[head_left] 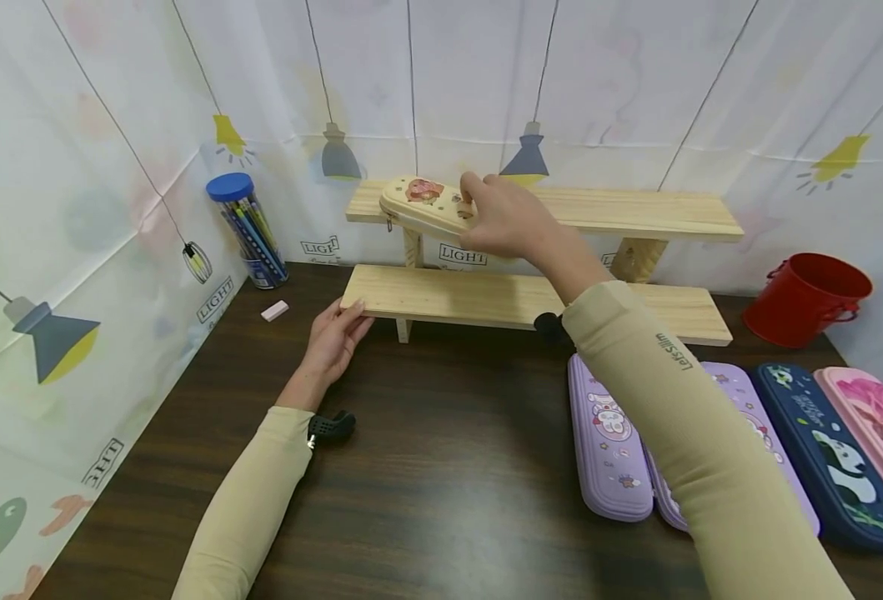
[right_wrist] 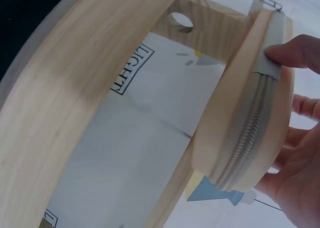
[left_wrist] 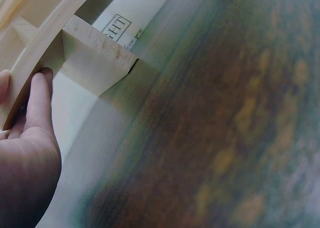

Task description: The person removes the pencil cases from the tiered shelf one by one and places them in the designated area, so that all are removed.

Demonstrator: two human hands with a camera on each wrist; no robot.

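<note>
A cream zippered pencil case [head_left: 422,208] with a pink cartoon print is gripped by my right hand [head_left: 512,218] at the left part of the upper shelf board [head_left: 636,212]. In the right wrist view the case [right_wrist: 245,108] shows its zipper side, with the thumb on the zipper's end and the other fingers behind. My left hand [head_left: 330,340] holds the left front corner of the lower shelf board [head_left: 449,296], thumb on top and fingers beneath. The left wrist view shows those fingers [left_wrist: 40,103] under the board, near a wooden leg [left_wrist: 100,55].
At the right lie two purple pencil cases [head_left: 612,442], one partly behind my right arm, a navy panda case [head_left: 835,454] and a pink case [head_left: 880,425]. A red bucket [head_left: 805,300] stands behind them. Back left are a blue-lidded pencil tub [head_left: 249,233] and an eraser [head_left: 274,311].
</note>
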